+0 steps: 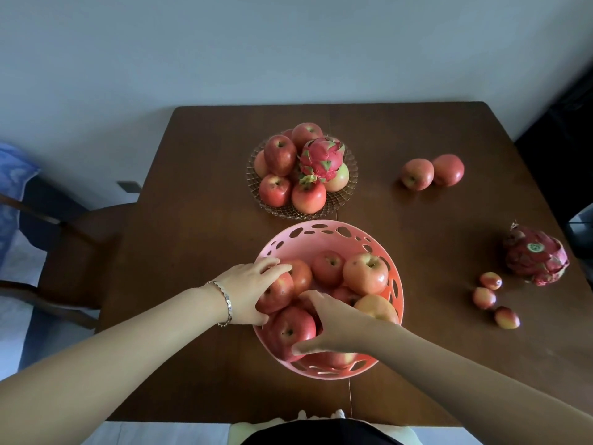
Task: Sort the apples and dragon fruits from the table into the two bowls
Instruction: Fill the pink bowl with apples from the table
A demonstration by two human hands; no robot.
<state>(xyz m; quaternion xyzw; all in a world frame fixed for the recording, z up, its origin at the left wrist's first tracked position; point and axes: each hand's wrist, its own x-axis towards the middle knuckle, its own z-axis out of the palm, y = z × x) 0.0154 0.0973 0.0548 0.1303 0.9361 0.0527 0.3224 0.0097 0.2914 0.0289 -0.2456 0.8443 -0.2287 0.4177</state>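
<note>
Brown table (192,155), pale wall behind. Pink bowl (324,231) near edge, heaped with apples, both hands in it: left hand (247,290) curls over left apple (279,295); right hand (333,322) clasps front apple (290,330), thumb on its near side. Dragon fruit (534,258) and loose apples (417,173) lie well to the right, so right hand is nearer. Glass bowl (349,191) beyond holds a mix.

I see a dark wooden counter (199,175) with a smooth, low sheen, a matt pink plastic bowl (321,244), a clear ribbed glass bowl (348,191), glossy-skinned apples (365,273), a rough scaly dragon fruit (536,258) and a shiny metal bracelet (224,300).
</note>
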